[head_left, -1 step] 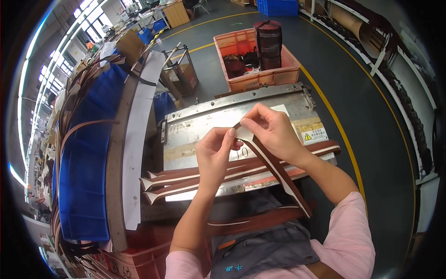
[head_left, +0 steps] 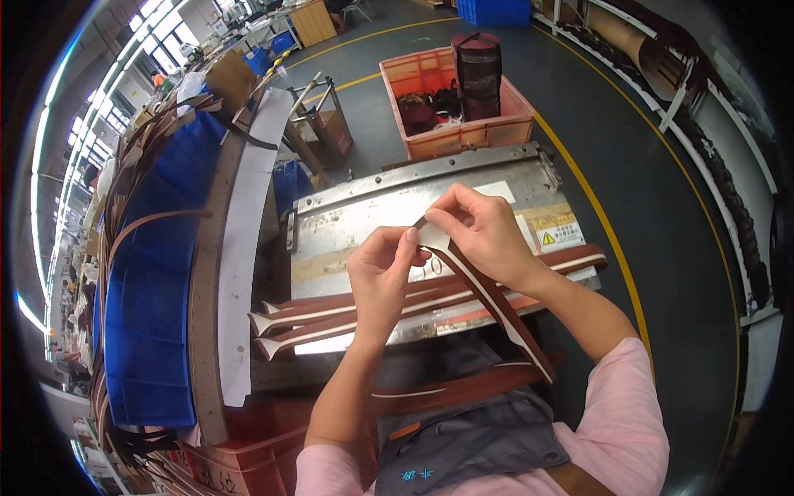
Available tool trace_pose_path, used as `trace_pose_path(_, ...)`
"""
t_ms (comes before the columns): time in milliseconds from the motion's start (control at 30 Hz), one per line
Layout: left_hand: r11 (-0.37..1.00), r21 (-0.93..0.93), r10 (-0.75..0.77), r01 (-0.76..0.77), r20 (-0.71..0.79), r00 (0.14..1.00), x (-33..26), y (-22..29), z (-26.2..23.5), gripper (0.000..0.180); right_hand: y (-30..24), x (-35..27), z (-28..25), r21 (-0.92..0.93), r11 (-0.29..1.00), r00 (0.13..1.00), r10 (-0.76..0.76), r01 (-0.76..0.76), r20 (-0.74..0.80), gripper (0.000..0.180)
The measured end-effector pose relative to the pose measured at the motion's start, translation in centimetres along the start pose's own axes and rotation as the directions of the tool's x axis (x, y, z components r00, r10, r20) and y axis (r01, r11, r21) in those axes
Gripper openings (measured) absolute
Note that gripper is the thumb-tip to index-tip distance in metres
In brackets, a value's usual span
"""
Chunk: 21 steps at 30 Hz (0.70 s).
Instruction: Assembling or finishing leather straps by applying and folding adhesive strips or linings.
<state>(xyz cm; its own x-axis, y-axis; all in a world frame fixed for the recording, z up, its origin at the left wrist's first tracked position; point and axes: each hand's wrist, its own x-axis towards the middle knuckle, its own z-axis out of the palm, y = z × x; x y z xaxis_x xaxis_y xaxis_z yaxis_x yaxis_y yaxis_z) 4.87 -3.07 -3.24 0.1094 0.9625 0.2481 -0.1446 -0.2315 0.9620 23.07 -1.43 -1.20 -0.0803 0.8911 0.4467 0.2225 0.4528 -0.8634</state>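
Workshop surface with a scuffed silver metal plate [head_left: 331, 217] above a dark grey floor [head_left: 364, 124]. Left hand [head_left: 379, 269] and right hand [head_left: 488, 234]: each with thumb and forefinger pinched together on the widened pale end [head_left: 435, 238] of a long brown, cream-lined, leather-like strip [head_left: 490, 299], fingertips nearly meeting over the plate; the strip's length slants down to the right. Sound handling, by judgement, calls for light, even pinches close to the edge, both hands level, and the hanging length kept from twisting or dragging. Beneath, similar brown-and-cream strips [head_left: 327, 334] lie across the plate's near part; beyond, a salmon-pink plastic crate [head_left: 511, 134] stands on the floor
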Motion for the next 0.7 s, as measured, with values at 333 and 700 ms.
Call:
trace_pose_path(333, 0.998, 0.060, 0.010, 0.000, -0.178, 0.984, -3.5, -2.4, -2.0, 0.016, -0.1, -2.1, 2.2, 0.172, 0.958, 0.969, 0.208, -0.230, 0.133, 0.019)
trace_pose_path(700, 0.880, 0.412, 0.278, -0.236, -0.044, 0.960, -8.3, -1.3, -4.8, 0.008, -0.6, -7.5, 4.4, 0.184, 0.843, 0.815, 0.397, -0.506, 0.421, 0.017)
